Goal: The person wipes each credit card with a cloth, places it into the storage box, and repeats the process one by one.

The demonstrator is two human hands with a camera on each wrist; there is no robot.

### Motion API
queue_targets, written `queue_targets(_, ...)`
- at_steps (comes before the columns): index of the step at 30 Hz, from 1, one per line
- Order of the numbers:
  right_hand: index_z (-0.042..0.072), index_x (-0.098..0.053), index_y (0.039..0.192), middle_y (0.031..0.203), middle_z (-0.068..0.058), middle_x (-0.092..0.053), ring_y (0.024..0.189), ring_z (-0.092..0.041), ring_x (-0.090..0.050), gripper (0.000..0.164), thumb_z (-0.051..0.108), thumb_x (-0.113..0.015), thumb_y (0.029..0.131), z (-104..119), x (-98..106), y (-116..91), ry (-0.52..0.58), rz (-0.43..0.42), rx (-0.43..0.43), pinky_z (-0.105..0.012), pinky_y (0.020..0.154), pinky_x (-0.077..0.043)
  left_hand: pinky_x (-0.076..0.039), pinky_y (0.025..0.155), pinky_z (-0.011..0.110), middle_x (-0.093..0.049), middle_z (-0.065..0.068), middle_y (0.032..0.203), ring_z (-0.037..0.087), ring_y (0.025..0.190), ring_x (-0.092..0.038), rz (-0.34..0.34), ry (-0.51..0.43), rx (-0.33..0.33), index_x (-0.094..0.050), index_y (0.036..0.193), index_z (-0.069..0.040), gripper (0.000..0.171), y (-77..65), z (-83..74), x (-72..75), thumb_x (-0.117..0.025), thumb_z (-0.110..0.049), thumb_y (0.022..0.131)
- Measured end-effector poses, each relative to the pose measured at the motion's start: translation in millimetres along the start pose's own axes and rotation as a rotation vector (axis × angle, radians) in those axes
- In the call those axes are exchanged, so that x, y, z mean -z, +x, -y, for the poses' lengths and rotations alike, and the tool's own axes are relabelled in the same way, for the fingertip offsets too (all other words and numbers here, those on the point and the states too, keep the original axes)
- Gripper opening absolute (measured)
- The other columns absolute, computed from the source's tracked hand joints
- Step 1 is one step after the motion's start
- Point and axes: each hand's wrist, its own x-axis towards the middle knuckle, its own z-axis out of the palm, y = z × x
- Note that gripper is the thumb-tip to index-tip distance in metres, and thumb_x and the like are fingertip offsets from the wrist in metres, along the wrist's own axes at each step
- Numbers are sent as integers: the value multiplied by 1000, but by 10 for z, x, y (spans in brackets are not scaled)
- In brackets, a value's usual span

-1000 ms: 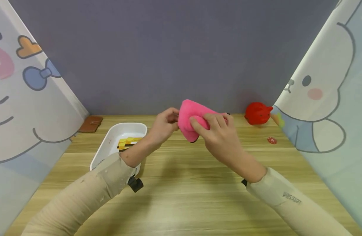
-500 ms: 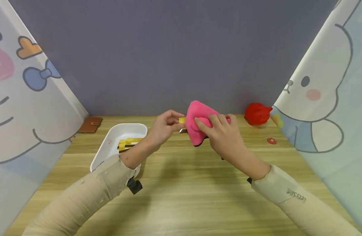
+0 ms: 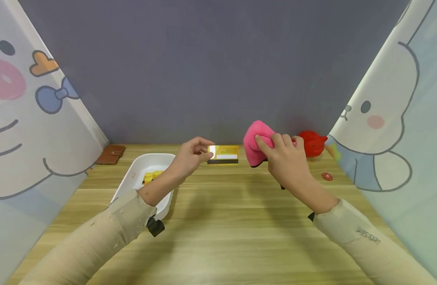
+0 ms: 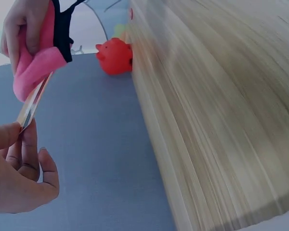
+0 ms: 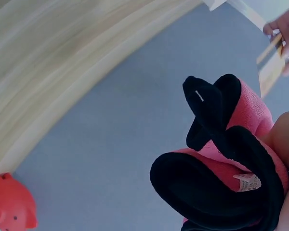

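Observation:
Between thumb and fingers, my left hand (image 3: 191, 157) pinches a gold bank card (image 3: 227, 150) by its left end, held up above the table. A white panel and a dark stripe show on the face toward me. Off to the card's right, my right hand (image 3: 287, 160) grips a bunched pink cloth (image 3: 255, 138). Black edging and a small white tag (image 5: 248, 183) show on the cloth in the right wrist view. In the head view a gap separates cloth and card, while in the left wrist view the cloth overlaps the card's far end.
More gold cards (image 3: 148, 177) lie in a white tray (image 3: 161, 157) at left, partly behind my left forearm. A brown wallet (image 3: 111, 154) sits at the back left. Toward the right are a red piggy bank (image 3: 314, 143) and a red poker chip (image 3: 326, 176). A grey wall (image 3: 218, 71) rises behind.
The cloth, earlier covering the card, has moved right with my right hand and come off it, so the card's face now shows. My left hand has shifted slightly left.

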Motion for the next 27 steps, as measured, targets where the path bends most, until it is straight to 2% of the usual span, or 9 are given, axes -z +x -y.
queue_targets(5, 15, -66, 124, 91, -19, -59, 74, -36, -53, 46, -6, -55, 84, 18, 51, 41, 25, -61, -14, -53, 72, -42, -41, 72, 33, -66, 7, 94, 20, 82, -51, -8, -3, 36, -64, 129, -11, 32, -2, 29, 6, -67, -11, 96)
queue_targets(12, 16, -66, 123, 91, -16, -62, 73, -35, -57, 40, -2, -56, 88, 241, 127, 182, 58, -163, 76, -51, 70, -44, -41, 68, 29, -70, 10, 95, 21, 82, -56, -5, -20, 16, -64, 128, -8, 33, 18, -5, -55, -67, -9, 96)
queue_targets(18, 15, -65, 119, 90, -13, -60, 73, -30, -59, 38, -2, -64, 85, 426, 121, 210, 88, -206, 159, -48, 70, -44, -49, 78, 29, -73, 10, 97, 17, 85, -64, -17, -82, -19, -63, 124, -4, 29, 57, -17, -140, -64, -4, 96)
queue_targets(22, 17, -65, 117, 91, -13, -59, 75, -29, -57, 42, -3, -66, 79, 484, 71, 177, 90, -165, 197, -48, 71, -44, -50, 80, 28, -73, 10, 94, 15, 84, -62, -21, -117, -51, -63, 119, -1, 25, 49, -28, -206, -61, 3, 94)
queue_targets(27, 18, -67, 120, 95, -14, -61, 80, -31, -57, 45, -1, -66, 80, 487, 19, 131, 92, -87, 200, -50, 73, -46, -49, 79, 29, -74, 9, 95, 16, 86, -61, -17, -99, -53, -63, 118, -4, 23, 21, -17, -230, -62, -1, 96)
